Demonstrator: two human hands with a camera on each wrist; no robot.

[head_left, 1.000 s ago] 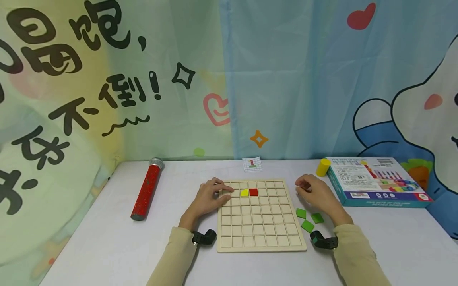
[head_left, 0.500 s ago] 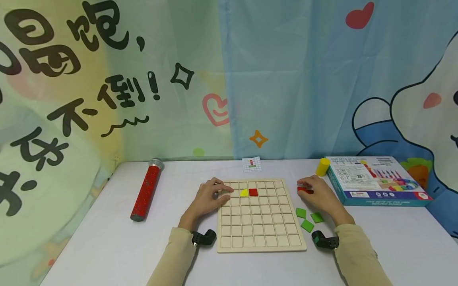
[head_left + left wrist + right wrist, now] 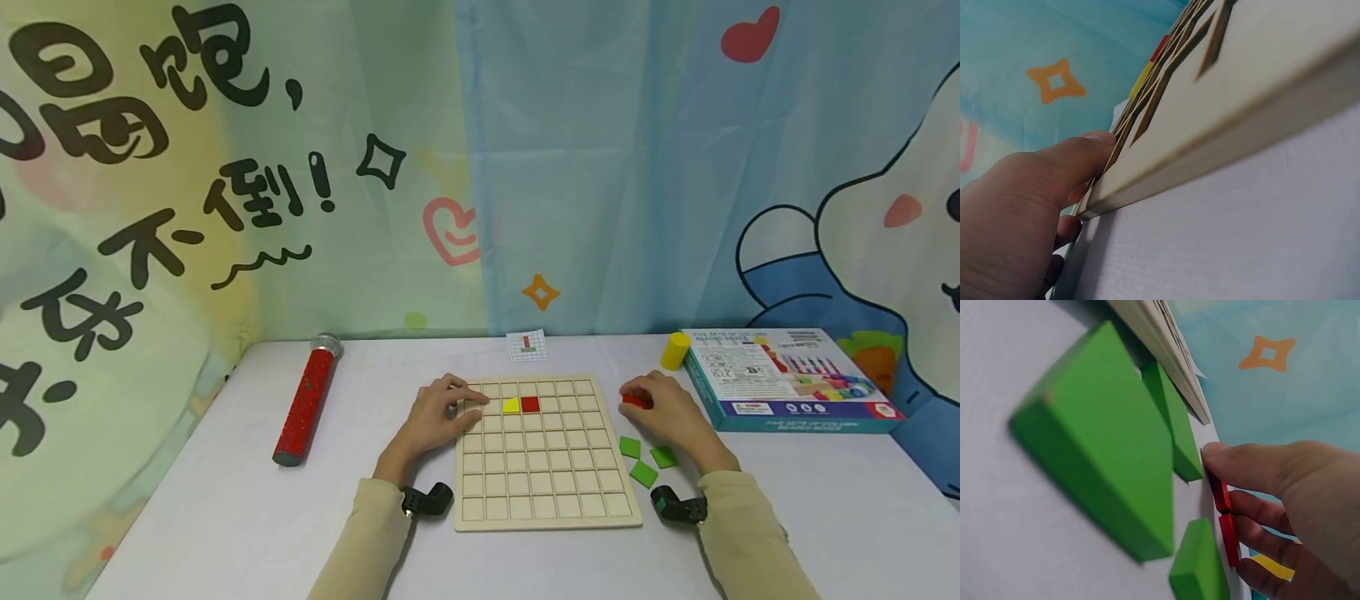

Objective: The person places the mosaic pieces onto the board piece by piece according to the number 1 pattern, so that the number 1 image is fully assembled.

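At the wooden grid board [image 3: 551, 483], my left hand [image 3: 437, 414] rests on the left edge, index finger and thumb reaching over the first column. In the left wrist view the thumb [image 3: 1079, 159] lies on the board's top. A yellow piece [image 3: 511, 405] and a red square [image 3: 530, 404] sit side by side in cells near the far edge. Right of the board my right hand [image 3: 670, 408] holds a red block [image 3: 636, 402] between thumb and fingers. The right wrist view shows two red blocks end to end, the farther one [image 3: 1229, 540] beside the fingers.
Several green blocks [image 3: 643, 474] lie between board and right wrist. A yellow cylinder [image 3: 676, 351] stands by a game box [image 3: 802, 383] at the right. A small pattern card [image 3: 527, 345] lies behind the board. A red microphone-like tube [image 3: 306, 406] lies at the left.
Red has come into view between my right fingers, where none showed a second ago. The right hand has shifted only slightly. My left hand stays at the board's edge.
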